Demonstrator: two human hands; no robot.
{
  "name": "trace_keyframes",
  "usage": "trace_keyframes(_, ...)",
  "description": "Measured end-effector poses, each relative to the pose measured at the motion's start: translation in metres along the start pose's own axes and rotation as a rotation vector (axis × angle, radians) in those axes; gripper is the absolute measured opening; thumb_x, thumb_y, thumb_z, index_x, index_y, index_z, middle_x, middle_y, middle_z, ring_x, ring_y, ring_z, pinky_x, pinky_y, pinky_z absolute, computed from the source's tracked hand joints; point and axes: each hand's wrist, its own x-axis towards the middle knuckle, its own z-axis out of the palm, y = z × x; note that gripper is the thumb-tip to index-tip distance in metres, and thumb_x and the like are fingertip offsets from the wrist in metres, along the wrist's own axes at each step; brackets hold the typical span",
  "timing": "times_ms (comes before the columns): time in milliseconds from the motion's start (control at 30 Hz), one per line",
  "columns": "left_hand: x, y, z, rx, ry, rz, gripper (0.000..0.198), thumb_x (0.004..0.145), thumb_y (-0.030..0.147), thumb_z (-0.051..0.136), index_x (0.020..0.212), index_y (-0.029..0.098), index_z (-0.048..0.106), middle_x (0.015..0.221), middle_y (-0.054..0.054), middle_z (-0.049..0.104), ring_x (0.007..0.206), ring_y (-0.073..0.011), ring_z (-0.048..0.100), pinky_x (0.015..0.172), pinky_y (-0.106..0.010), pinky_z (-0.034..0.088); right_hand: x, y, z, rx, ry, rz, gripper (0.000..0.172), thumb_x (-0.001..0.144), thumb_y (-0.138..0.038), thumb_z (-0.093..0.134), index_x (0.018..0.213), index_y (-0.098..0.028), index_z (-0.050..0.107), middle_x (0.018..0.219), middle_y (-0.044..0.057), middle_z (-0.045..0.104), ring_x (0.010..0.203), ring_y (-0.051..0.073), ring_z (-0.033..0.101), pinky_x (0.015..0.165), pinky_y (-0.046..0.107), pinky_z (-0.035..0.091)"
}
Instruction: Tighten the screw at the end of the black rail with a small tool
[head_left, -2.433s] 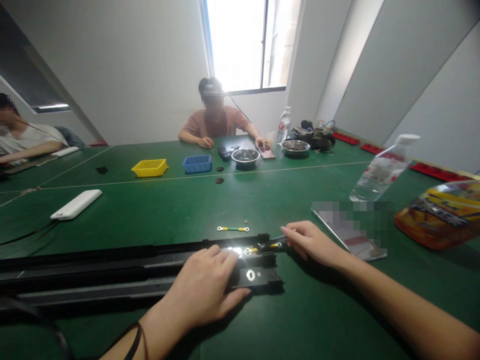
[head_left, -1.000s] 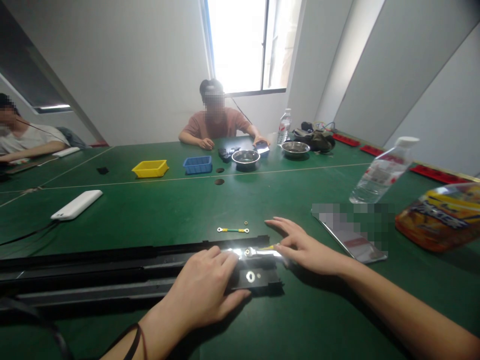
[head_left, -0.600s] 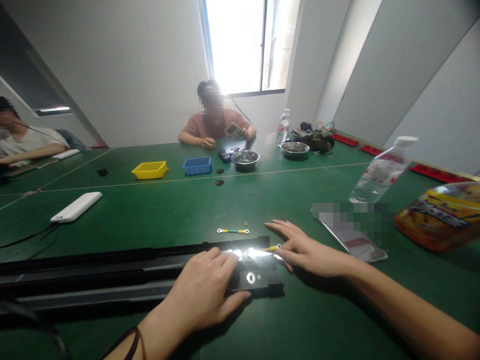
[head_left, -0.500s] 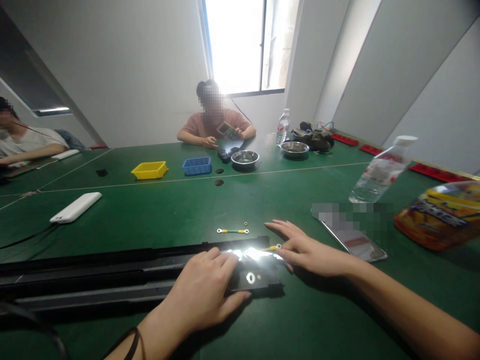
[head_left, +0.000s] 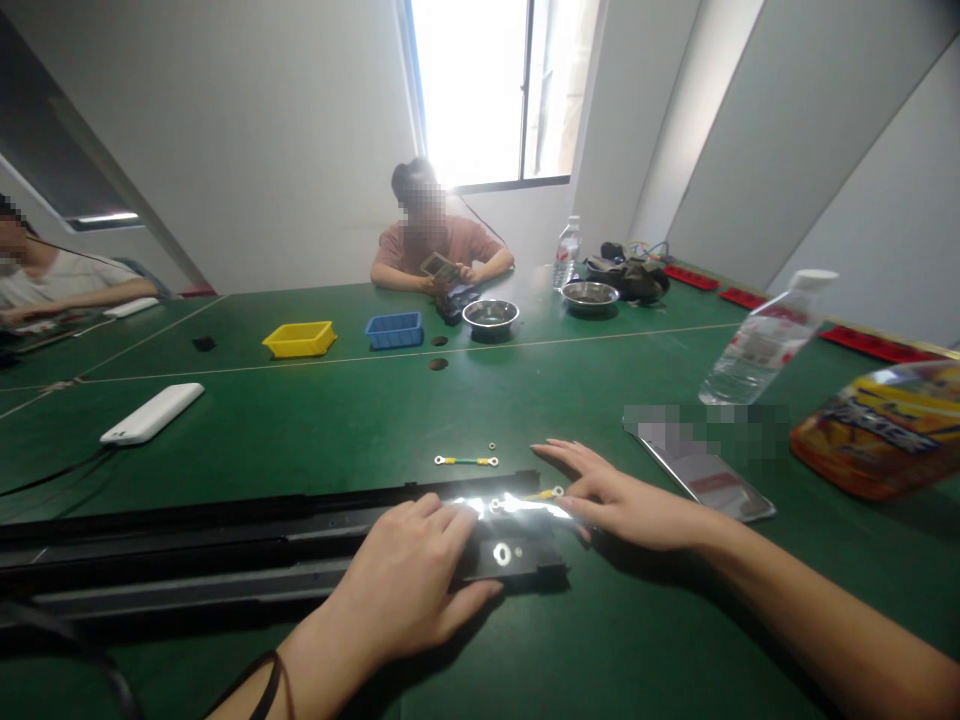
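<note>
Pale walls and a bright window stand behind a green table, where a person sits at the far edge with a small device in hand. Toward that edge lie a yellow tray, a blue tray and two steel bowls; red strips line the right edge. Across the near part of the surface, a long black rail assembly runs out of view on the left. Over it lies the left hand, fingers on the far rail, thumb set apart on the near side; whether it grips or only rests, I cannot tell. Just past its thumb a pale ring sits on the near rail. At the rail's right end is the right hand, its fingers spread, close to a glaring metal piece; glare hides whether it is held. Beside these fingers shows the ringed end of a yellow lead. Beyond the rail, apart from both hands, lie a green-and-yellow lead and a small nut-like ring.
</note>
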Motion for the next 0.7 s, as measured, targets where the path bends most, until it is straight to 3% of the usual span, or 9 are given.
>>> trace_keyframes(233,0.0,0.0,0.001,0.004,0.001,-0.009,0.042,0.092,0.055,0.061,0.119,0.023,0.06,0.105,-0.009,0.068,0.097,-0.0307,0.06,0.086,-0.046,0.05,-0.003,0.002,-0.002,0.089,0.013,0.025,0.061,0.099,-0.063,0.048,0.067,-0.019,0.076,0.168,0.002,0.031,0.157,0.037,0.016,0.128,0.058,0.01)
trace_keyframes(333,-0.001,0.0,0.001,0.01,0.001,-0.006,0.043,0.092,0.054,0.062,0.121,0.023,0.06,0.106,-0.009,0.068,0.098,-0.0304,0.06,0.087,-0.045,0.05,-0.002,0.007,-0.001,0.161,0.063,0.059,0.06,0.098,-0.064,0.049,0.067,-0.019,0.073,0.167,0.002,0.033,0.153,0.038,0.025,0.127,0.055,0.017)
trace_keyframes(533,-0.001,0.0,0.001,0.015,0.008,-0.004,0.045,0.093,0.055,0.061,0.123,0.023,0.059,0.107,-0.01,0.068,0.099,-0.0306,0.06,0.087,-0.046,0.05,0.003,0.014,0.002,0.263,0.236,-0.006,0.057,0.102,-0.059,0.045,0.065,-0.019,0.064,0.148,0.009,0.055,0.134,0.035,0.05,0.116,0.051,0.035)
trace_keyframes(700,-0.001,0.001,0.001,0.012,0.002,-0.005,0.044,0.092,0.055,0.062,0.123,0.023,0.059,0.106,-0.009,0.068,0.098,-0.0307,0.06,0.087,-0.046,0.05,0.009,0.012,0.006,0.26,0.265,-0.051,0.053,0.103,-0.054,0.046,0.066,-0.019,0.062,0.143,0.01,0.057,0.131,0.032,0.052,0.113,0.049,0.039)
